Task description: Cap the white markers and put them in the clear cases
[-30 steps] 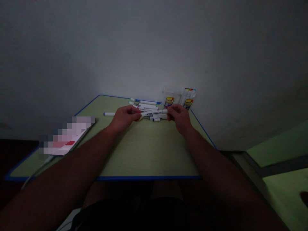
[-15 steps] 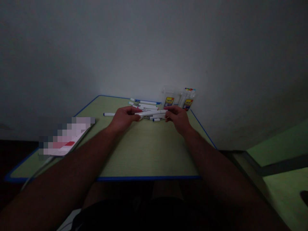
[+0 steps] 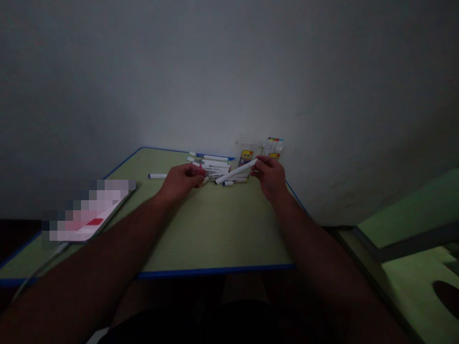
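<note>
Head view: right hand point(image 3: 271, 176) pinches a white marker point(image 3: 234, 172) over loose markers point(image 3: 217, 166); left hand point(image 3: 179, 182) beside them, grip unclear from here. One case point(image 3: 274, 155) holds colourful-topped markers point(image 3: 275, 139); many lie outside.

The held marker point(image 3: 236, 171) in the right hand point(image 3: 270, 177) is showing white. Between the hands, loose markers point(image 3: 216, 158) are showing white; left of the left hand point(image 3: 179, 180), a white outer marker point(image 3: 158, 176) is ending in blue. Beyond the right hand, a case point(image 3: 245, 146) is bearing a yellow label point(image 3: 246, 154). Beneath both, the bench point(image 3: 222, 224) is displaying pale green, edged blue.
</note>
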### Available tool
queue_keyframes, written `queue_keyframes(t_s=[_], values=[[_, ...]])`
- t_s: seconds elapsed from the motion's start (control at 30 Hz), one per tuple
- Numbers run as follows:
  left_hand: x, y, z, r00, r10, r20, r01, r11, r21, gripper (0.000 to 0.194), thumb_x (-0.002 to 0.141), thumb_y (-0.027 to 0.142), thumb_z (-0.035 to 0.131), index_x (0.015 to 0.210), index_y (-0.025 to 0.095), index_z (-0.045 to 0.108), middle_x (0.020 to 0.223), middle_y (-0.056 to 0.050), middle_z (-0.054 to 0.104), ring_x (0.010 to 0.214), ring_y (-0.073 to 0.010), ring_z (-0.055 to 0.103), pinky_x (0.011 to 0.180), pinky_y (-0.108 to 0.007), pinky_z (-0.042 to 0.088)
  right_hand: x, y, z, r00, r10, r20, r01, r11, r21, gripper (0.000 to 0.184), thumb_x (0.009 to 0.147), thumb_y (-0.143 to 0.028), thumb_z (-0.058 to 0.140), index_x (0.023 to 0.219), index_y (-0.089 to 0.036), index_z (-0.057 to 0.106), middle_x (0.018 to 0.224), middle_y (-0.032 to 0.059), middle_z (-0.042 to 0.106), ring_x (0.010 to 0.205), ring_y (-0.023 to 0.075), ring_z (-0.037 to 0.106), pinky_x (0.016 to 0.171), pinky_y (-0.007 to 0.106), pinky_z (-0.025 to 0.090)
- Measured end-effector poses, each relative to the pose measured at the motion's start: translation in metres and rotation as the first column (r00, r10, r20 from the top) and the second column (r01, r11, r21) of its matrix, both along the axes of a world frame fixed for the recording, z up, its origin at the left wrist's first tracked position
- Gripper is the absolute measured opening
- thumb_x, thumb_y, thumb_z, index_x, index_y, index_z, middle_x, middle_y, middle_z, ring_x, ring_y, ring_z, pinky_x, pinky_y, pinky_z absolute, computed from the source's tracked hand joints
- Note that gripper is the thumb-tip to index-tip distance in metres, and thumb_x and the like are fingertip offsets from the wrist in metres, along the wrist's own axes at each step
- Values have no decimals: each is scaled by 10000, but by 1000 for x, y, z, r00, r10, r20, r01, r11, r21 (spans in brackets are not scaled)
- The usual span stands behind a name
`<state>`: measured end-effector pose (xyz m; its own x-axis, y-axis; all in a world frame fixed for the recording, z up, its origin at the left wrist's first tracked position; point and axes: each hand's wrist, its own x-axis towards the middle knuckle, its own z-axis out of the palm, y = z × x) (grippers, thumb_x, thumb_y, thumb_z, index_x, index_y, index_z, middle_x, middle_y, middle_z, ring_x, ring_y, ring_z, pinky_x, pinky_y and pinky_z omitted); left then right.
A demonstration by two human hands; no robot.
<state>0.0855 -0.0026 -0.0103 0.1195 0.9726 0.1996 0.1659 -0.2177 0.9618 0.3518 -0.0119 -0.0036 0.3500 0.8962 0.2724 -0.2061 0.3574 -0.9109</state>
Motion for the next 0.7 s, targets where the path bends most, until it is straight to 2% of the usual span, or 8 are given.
queue_keyframes(t_s=[0.1,0.17,0.3,0.5,0.7], values=[[-1,1,-1,989,31,-143,-23,998,53,157,686,262,733,815,175,748,764,-45,732,656,-174,628,694,-346,518,4,0,5,997,-59,-45,60,998,22,195,712,-189,771,873,-197,660,721,-32,654,642,110,647,569,238,595],[-2,3,-3,956,65,-287,-28,991,130,121,697,266,721,787,189,748,776,-48,740,705,-195,646,723,-351,511,7,0,6,995,-86,-60,88,996,30,205,721,-184,771,894,-200,664,725,-33,648,647,109,645,573,238,598],[-2,4,-7,879,64,-473,59,969,240,120,736,274,680,789,200,759,767,-50,740,725,-212,657,749,-356,507,9,0,7,993,-97,-72,99,995,33,212,721,-173,773,912,-194,682,727,-31,639,653,106,631,570,233,595],[-2,5,-8,816,45,-576,124,960,250,159,774,256,630,840,205,765,824,-75,756,757,-223,663,782,-367,512,15,-1,17,985,-126,-116,132,990,51,188,727,-123,706,905,-184,694,715,-34,646,594,91,595,529,214,580],[-2,6,-8,811,28,-584,142,960,243,169,754,267,622,831,212,762,855,-88,764,779,-236,667,773,-371,505,44,2,46,943,-276,-186,297,951,91,176,758,-129,691,916,-193,648,700,-53,613,563,68,580,528,178,561]])
